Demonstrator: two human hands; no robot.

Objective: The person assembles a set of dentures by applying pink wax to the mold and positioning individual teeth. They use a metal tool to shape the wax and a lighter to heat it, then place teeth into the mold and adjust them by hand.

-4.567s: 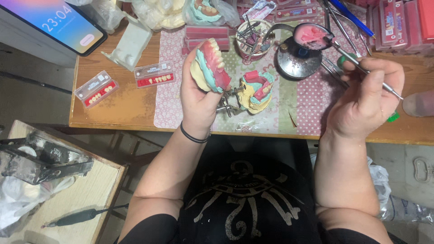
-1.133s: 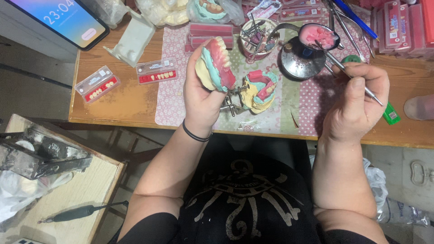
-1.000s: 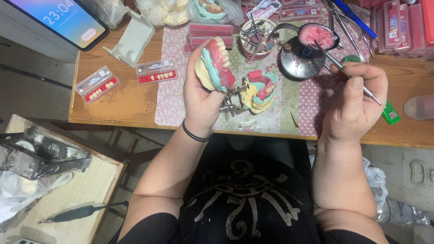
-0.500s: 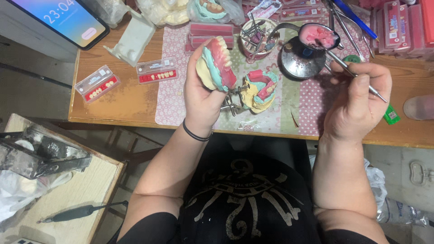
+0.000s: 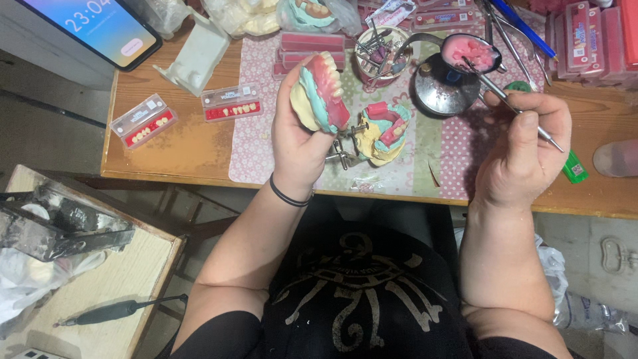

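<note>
Observer: Hands first. Left hand (image 5: 299,136) is closed around a denture model (image 5: 319,93), a cream cast with a teal base, pink wax gum and a row of teeth, held up and tilted above the patterned mat (image 5: 252,146). A dark band sits on that wrist.

Recorder: And the right?

Observer: Right hand (image 5: 525,153) pinches a thin metal instrument (image 5: 508,100) like a pen. Its tip now lies in the pink wax held in a small ladle (image 5: 470,53) above a round metal burner (image 5: 446,93).

Recorder: What has changed?

Observer: Compared with a few seconds back, the right hand has crept up and inward, so the tip has gone from the ladle's edge into the wax. Left hand has hardly shifted; model stays raised at the same tilt.

Recorder: Meaning?

Observer: My reading: the tool is picking up softened wax while the model waits for it. Cannot tell whether any wax clings to the tip.

Recorder: Surroundings?

Observer: A second model on a metal articulator (image 5: 382,133) stands just beside the left hand. Two trays of spare teeth (image 5: 229,106) lie well to the left on the wooden bench (image 5: 179,149). A cup of tools (image 5: 379,53) stands behind the models.
</note>
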